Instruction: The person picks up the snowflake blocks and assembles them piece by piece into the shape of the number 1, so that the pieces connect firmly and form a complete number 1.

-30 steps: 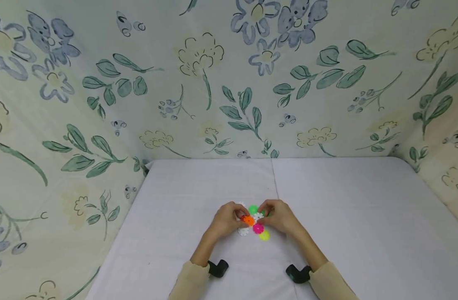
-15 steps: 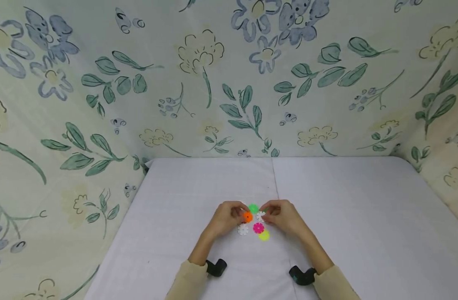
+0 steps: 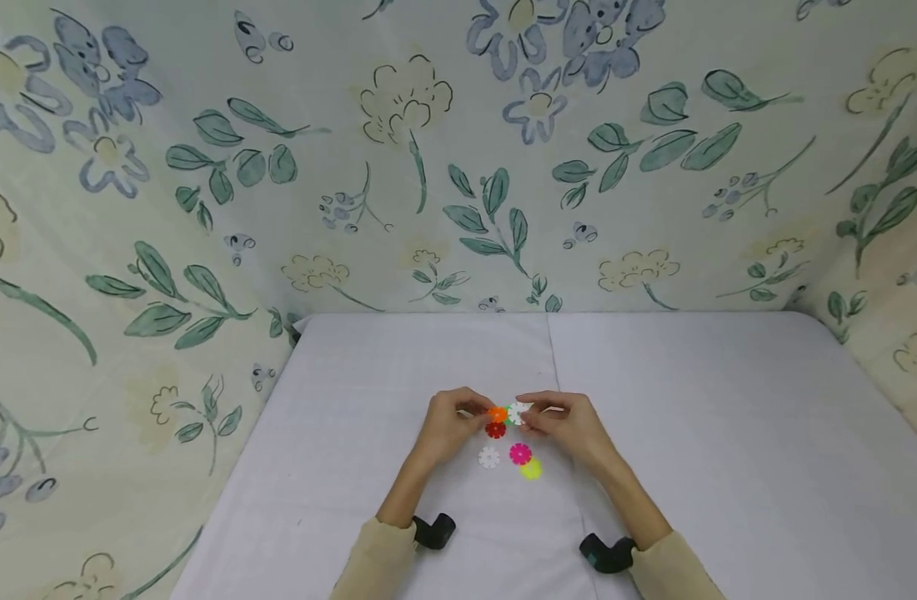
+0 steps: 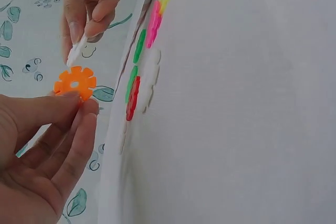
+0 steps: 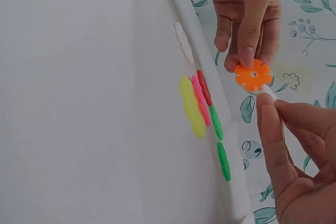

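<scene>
My left hand (image 3: 453, 429) pinches an orange notched snowflake disc (image 4: 75, 83) between thumb and fingers, its flat face turned to the left wrist camera. Opposite it, my right hand (image 3: 571, 421) pinches a white snowflake disc (image 3: 517, 412), seen edge-on in the left wrist view. The white disc's edge comes right at the notched rim of the orange one, roughly crosswise to it. Both discs are held up above the white cloth. In the right wrist view, my right fingers (image 5: 269, 129) hide most of the white disc.
Below the hands lie a red disc (image 3: 496, 430), a white disc (image 3: 489, 457) and a pink disc (image 3: 520, 453) overlapping a yellow disc (image 3: 531, 468). Two green discs (image 4: 139, 46) lie near the red one. A floral curtain (image 3: 458, 167) stands behind the cloth-covered table (image 3: 353, 375).
Both hands have moved a little away from the body, bringing the orange and white discs up close together at the same height. The red disc on the cloth has come into view.
</scene>
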Demonstrator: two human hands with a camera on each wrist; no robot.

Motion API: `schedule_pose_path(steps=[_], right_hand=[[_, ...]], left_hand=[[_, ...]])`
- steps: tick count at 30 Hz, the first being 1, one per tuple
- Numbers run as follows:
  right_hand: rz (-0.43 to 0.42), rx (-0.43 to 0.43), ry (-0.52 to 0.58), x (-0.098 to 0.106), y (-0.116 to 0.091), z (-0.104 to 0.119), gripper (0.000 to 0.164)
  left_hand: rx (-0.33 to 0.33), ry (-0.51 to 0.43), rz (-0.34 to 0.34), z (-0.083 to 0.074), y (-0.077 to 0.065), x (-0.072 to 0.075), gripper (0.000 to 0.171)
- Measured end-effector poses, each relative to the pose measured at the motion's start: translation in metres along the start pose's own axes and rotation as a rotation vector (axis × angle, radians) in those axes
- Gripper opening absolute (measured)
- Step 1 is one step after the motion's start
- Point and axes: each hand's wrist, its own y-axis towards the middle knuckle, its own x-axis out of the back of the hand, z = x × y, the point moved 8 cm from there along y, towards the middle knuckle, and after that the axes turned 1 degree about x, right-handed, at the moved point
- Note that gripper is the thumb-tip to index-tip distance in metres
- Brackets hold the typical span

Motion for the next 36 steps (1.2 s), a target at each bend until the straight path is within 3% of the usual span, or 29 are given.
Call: schedule_pose_path(steps=[11, 23, 36], right_hand=[[-0.072, 0.008, 0.051, 0.001, -0.001, 0.006, 0.033], [-0.115, 0.041, 0.081, 0.002, -0.003, 0.012, 0.033], [-0.076, 0.064, 0.117, -0.002, -0.005, 0.017, 0.035]], left_hand=[[-0.079, 0.061, -0.060, -0.013, 0.001, 0.003, 0.011], [-0.177, 0.039, -0.117, -0.023, -0.001, 0.006, 0.011], [-0.254, -0.004, -0.126, -0.028, -0.004, 0.008, 0.009]])
